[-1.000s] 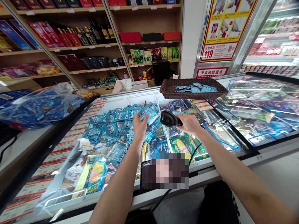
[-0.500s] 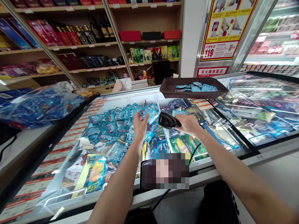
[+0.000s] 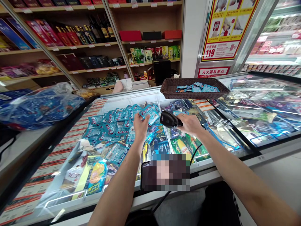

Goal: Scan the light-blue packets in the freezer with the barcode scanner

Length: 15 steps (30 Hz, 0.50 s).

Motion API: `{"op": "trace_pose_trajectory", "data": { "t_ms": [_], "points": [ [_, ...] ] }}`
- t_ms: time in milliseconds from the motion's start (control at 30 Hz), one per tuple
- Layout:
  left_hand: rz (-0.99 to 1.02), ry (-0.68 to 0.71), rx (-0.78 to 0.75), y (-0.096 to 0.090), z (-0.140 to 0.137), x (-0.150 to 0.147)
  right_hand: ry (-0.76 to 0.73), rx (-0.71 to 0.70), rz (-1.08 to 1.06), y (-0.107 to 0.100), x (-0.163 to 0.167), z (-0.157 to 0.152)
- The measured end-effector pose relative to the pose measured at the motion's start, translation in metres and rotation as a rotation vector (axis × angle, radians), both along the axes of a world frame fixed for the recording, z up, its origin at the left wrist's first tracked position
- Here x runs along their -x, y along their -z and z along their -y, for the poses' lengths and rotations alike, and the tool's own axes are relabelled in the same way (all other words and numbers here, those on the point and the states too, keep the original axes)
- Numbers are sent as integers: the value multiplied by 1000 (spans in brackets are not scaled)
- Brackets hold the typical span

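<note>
Between the thumb and fingers of my left hand (image 3: 141, 124) is a small blue packet (image 3: 150, 115), its printed face turned up. My right hand (image 3: 191, 124) is wrapped round the handle of a black barcode scanner (image 3: 168, 119), whose head points left at the packet, close to it but apart. A dark cable (image 3: 196, 153) hangs below the right hand. Many similar blue packets (image 3: 113, 125) lie spread over the goods in the glass-topped chest freezer (image 3: 49, 175), left of and under my left hand.
A brown wicker basket (image 3: 174, 93) with more blue packets stands on the freezer's back edge. A clear plastic bag (image 3: 42, 105) of blue packets sits at the left. A phone (image 3: 148, 177) lies at the front edge. Stocked shelves (image 3: 82, 47) stand behind.
The scanner's head has tilted slightly, with its front edge raised a little. My left hand and the packet have barely moved.
</note>
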<state>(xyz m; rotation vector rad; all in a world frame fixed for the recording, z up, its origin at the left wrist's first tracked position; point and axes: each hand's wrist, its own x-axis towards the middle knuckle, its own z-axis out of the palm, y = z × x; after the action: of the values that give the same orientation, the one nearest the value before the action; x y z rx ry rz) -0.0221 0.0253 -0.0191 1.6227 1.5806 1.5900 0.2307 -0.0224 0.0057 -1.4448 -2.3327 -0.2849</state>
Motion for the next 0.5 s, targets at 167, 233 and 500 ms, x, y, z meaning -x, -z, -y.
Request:
{"op": "trace_pose_trajectory", "data": {
  "t_ms": [167, 233, 500],
  "points": [
    [-292, -190, -85, -8, 6, 3, 259, -9, -47, -7, -7, -2],
    [-440, -242, -145, -13, 12, 4, 378, 16, -78, -10, -12, -5],
    [-914, 57, -243, -19, 24, -6, 653, 94, -239, -9, -34, -18]
  ]
}}
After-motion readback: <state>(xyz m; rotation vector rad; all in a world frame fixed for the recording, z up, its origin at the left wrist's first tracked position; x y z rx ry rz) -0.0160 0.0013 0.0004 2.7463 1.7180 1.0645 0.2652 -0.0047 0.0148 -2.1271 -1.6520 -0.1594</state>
